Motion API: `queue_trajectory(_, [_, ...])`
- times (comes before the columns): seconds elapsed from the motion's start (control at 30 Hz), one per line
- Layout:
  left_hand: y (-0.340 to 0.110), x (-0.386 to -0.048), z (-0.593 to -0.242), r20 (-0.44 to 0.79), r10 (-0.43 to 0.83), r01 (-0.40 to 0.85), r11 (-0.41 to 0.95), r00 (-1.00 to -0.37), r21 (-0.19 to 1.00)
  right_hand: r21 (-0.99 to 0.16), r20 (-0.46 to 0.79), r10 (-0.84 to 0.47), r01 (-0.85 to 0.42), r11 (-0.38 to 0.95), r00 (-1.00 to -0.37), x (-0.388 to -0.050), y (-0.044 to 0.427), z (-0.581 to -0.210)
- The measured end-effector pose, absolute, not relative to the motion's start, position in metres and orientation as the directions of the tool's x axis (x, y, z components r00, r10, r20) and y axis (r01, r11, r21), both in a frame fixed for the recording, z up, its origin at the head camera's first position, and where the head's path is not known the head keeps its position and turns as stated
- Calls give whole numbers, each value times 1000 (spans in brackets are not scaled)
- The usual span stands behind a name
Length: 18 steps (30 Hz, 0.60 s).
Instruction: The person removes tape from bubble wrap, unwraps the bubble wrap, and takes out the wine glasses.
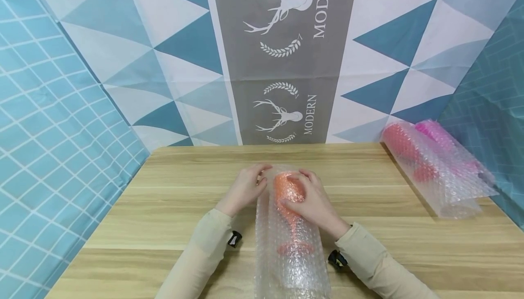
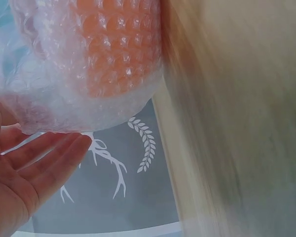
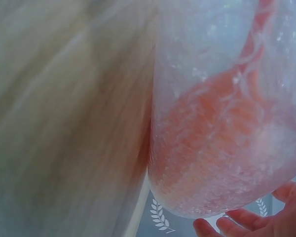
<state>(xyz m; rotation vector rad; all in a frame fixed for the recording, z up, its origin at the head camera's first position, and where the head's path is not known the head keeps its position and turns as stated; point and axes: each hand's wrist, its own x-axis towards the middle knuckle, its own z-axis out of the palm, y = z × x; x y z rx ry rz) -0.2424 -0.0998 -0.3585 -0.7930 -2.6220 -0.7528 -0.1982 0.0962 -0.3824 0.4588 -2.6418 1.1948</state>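
An orange goblet (image 1: 289,190) lies on its side inside clear bubble wrap (image 1: 299,274), its bowl toward the wall and its foot toward me. My right hand (image 1: 317,203) grips the wrapped bowl from the right, thumb across the top and fingers near the far end. At the wrap's far left edge is my left hand (image 1: 247,187), its fingers fairly straight. In the left wrist view, the fingers of the left hand (image 2: 34,173) extend beneath the wrap's end, close against it. Fingers of the right hand (image 3: 266,222) show past the rolled end in the right wrist view.
Two more bubble-wrapped items, one red (image 1: 403,146) and one pink (image 1: 440,137), lie at the wooden table's (image 1: 184,171) back right. A patterned wall covering (image 1: 282,62) rises behind the table. Dark wrist devices (image 1: 337,260) sit under both forearms.
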Motion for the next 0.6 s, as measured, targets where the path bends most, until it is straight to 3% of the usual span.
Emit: queue_trajectory(0.6, [-105,-245,-359,418,437,588,722,-797,366,-538,415,-351,-538,649,-839,-201,97,-383])
